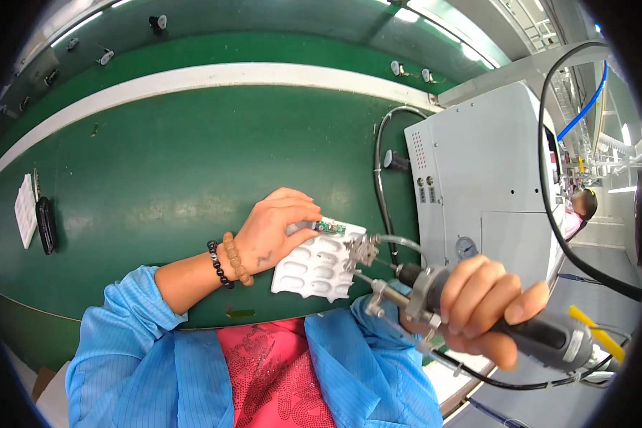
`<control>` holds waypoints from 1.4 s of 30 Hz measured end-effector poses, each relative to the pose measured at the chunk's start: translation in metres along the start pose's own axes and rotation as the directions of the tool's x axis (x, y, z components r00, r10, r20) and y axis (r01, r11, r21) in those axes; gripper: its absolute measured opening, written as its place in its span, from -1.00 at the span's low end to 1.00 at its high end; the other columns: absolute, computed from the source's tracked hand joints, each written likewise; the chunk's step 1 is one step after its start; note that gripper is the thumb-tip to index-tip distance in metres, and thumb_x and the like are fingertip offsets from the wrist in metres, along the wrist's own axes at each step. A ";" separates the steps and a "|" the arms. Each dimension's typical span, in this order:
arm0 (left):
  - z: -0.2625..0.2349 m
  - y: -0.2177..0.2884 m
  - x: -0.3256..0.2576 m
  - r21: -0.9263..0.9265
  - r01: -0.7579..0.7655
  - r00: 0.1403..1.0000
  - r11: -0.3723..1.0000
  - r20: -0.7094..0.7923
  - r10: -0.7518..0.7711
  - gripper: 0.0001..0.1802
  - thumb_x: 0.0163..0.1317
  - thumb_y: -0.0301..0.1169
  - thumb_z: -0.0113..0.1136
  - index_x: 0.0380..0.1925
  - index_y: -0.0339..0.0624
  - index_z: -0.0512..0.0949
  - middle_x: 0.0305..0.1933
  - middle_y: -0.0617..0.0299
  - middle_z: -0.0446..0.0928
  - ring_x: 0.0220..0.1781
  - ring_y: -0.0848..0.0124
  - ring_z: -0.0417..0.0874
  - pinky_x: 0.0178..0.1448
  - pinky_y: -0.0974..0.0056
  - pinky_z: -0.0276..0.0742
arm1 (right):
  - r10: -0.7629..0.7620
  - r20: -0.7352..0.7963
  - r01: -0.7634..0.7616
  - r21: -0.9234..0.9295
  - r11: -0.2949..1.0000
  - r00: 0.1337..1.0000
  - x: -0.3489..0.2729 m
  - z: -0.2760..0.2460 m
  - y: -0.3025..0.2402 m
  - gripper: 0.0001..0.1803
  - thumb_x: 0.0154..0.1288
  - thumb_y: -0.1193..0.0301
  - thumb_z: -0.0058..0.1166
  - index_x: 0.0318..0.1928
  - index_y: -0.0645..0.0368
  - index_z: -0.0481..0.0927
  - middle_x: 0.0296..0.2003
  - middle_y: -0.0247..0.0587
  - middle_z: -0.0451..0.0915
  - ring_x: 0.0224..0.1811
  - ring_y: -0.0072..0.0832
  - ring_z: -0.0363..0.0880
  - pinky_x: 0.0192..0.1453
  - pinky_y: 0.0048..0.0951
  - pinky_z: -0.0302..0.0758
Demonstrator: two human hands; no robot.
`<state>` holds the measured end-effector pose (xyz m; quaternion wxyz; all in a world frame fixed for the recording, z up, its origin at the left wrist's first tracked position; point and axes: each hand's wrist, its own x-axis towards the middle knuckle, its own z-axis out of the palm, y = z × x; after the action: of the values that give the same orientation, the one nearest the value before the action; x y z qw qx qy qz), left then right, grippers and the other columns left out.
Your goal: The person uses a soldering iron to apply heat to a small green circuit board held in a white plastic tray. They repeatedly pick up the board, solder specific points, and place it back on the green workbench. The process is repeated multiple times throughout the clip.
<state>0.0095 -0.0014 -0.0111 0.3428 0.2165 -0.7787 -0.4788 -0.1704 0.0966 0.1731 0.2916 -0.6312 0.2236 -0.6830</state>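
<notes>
A small green circuit board (331, 227) is pinched between the thumb and fingers of my left hand (279, 222), over the far edge of a white moulded tray (307, 277). Rows of oval pockets cover this tray, which lies near the table's front edge. My right hand (481, 303) is wrapped around the black handle of a powered screwdriver (553, 341), held slanting with its metal head pointing left. That head, with its clear feed tube, sits over the tray's right edge, close to the board. Whether the tip touches anything cannot be made out.
The green table (192, 157) has a white rail (214, 75) along its back. A grey machine cabinet (471, 157) with a gauge stands at the right, black hoses beside it. Another white tray (26, 212) and a black case (46, 225) lie far left. Beyond the cabinet is a person (579, 210).
</notes>
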 end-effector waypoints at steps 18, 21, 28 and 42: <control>-0.132 -0.100 0.189 0.710 0.152 0.924 0.688 -0.349 0.156 -0.64 0.20 -0.36 0.31 -0.02 -0.24 0.57 -0.02 0.01 0.61 0.05 0.06 0.59 0.20 0.12 0.50 | -0.001 -0.028 0.001 0.009 1.000 1.000 -0.007 -0.019 -0.007 -0.58 0.27 0.31 0.35 -0.26 0.22 0.31 -0.66 -0.32 0.43 -0.75 -0.52 0.44 -0.67 -0.50 0.47; -0.102 -0.104 0.232 0.740 0.007 0.922 0.672 -0.265 0.282 -0.60 0.20 -0.34 0.30 0.03 -0.22 0.55 0.09 0.01 0.56 0.17 0.02 0.50 0.29 0.07 0.41 | 0.033 -0.005 -0.033 -0.009 0.999 0.999 -0.003 -0.023 -0.005 -0.60 0.28 0.32 0.33 -0.25 0.19 0.31 -0.65 -0.34 0.43 -0.74 -0.54 0.46 -0.67 -0.52 0.50; 0.004 -0.099 0.312 0.581 -0.348 0.929 0.735 0.112 0.351 -0.58 0.14 -0.37 0.35 0.01 -0.22 0.54 0.09 0.08 0.57 0.19 0.06 0.51 0.29 0.10 0.45 | 0.066 -0.039 -0.066 0.013 0.998 0.997 -0.003 -0.030 0.002 -0.61 0.23 0.38 0.37 -0.27 0.20 0.34 -0.65 -0.25 0.47 -0.73 -0.49 0.48 -0.66 -0.46 0.51; 0.012 -0.092 0.289 0.355 -0.188 0.980 0.916 0.009 0.198 -0.72 0.29 -0.47 0.23 -0.03 -0.34 0.55 -0.09 -0.02 0.54 -0.08 0.14 0.63 0.03 0.17 0.61 | 0.048 -0.055 -0.050 -0.034 0.998 0.997 0.006 -0.031 0.003 -0.59 0.24 0.30 0.36 -0.24 0.23 0.35 -0.60 -0.27 0.44 -0.68 -0.49 0.45 -0.61 -0.48 0.46</control>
<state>-0.1925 -0.2274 -0.0032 0.3542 0.2032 -0.8650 -0.2915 -0.2006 0.0880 0.1724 0.2908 -0.6118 0.2588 -0.6886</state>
